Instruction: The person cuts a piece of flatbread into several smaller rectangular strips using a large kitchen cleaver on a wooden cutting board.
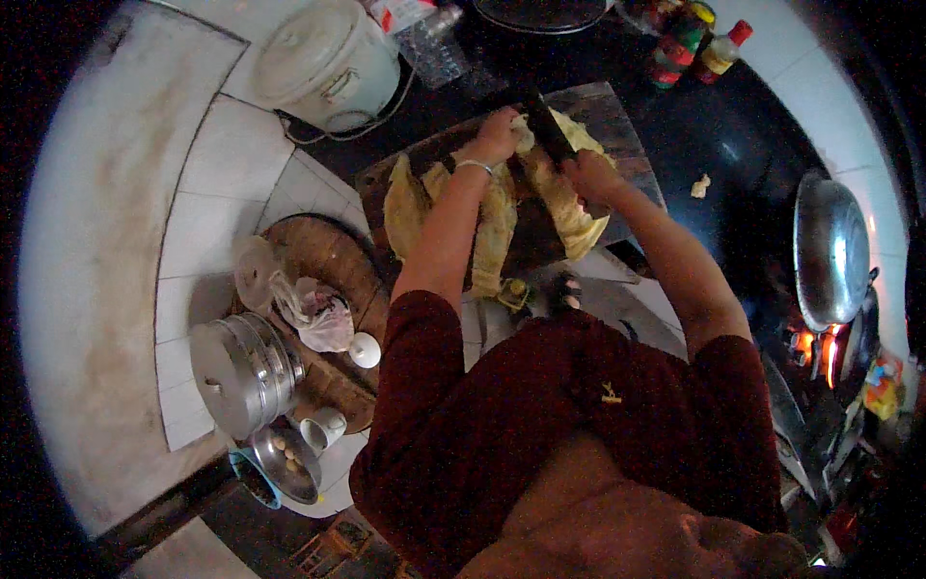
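A dark-bladed cleaver (551, 132) is gripped by its handle in my right hand (592, 179), its blade slanting up and left. Against the blade's left side, my left hand (499, 137) holds a pale end of yellowish food (522, 134). Beneath both lies a wooden cutting board (618, 105). One long yellow slab (564, 206) stretches below the cleaver towards my body. Further left, more limp yellow pieces (495, 231) lie under and beside my left forearm, some partly hidden, their near ends reaching the board's front edge. What the food is, I cannot tell.
At right, a metal wok (832, 253) tilts above an open flame (830, 354). Sauce bottles (716, 54) and a food scrap (700, 187) are on the black counter (731, 145). A lidded white pot (329, 65) stands upper left; a metal steamer (242, 373) sits by a round wooden table (325, 250).
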The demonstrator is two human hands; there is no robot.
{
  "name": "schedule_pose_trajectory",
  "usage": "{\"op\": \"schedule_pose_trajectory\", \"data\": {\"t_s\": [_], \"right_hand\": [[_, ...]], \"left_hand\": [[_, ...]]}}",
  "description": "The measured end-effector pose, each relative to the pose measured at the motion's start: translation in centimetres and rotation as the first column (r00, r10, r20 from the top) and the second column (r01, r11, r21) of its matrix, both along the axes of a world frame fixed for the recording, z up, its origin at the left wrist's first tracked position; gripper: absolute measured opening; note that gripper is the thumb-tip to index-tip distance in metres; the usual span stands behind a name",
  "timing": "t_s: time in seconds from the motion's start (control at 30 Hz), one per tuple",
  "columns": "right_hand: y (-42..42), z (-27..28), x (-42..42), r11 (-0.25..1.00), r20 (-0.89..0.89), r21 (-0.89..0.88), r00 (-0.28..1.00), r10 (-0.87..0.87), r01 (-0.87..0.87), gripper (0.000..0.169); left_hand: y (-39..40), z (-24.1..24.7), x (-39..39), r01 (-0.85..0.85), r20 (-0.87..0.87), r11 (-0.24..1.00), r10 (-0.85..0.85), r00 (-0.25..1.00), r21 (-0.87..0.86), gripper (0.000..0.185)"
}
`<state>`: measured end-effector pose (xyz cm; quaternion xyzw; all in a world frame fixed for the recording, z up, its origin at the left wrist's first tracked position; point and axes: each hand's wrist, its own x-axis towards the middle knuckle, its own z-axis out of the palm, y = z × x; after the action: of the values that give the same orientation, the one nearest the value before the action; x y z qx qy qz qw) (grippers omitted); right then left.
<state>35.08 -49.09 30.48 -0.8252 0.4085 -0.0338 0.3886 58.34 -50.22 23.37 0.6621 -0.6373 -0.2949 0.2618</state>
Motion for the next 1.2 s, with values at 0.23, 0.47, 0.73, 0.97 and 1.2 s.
{"op": "schedule_pose_trajectory", "data": {"t_s": [0.23,0.47,0.73,0.97,1.2], "right_hand": [[-0.7,-3.0,0.3,0.995,0.049,-0.038,0.994,0.096,-0.094,0.034],[0.6,-2.3,-0.3,0.950,0.059,0.187,0.963,-0.264,0.249,0.029],[3.1,3.2,-4.1,0.889,0.374,0.237,0.808,-0.456,0.392,0.030],[8.0,5.7,-9.5,0.950,0.256,0.059,0.915,-0.313,0.308,0.024],[12.0,4.1,-10.3,0.972,0.004,0.097,0.976,-0.217,0.215,0.027]], "left_hand": [[1.0,0.5,1.2,-0.204,0.007,0.977,0.204,0.979,0.056,0.044],[3.0,3.8,-4.2,-0.169,0.498,0.969,0.238,0.834,-0.179,0.037],[10.3,4.5,-8.0,0.344,0.644,0.938,-0.237,0.727,-0.043,0.040],[13.8,3.7,-10.7,0.234,0.562,0.969,-0.153,0.813,-0.074,0.055],[14.1,3.5,-11.8,0.111,0.513,0.993,-0.114,0.851,0.037,0.062]]}}
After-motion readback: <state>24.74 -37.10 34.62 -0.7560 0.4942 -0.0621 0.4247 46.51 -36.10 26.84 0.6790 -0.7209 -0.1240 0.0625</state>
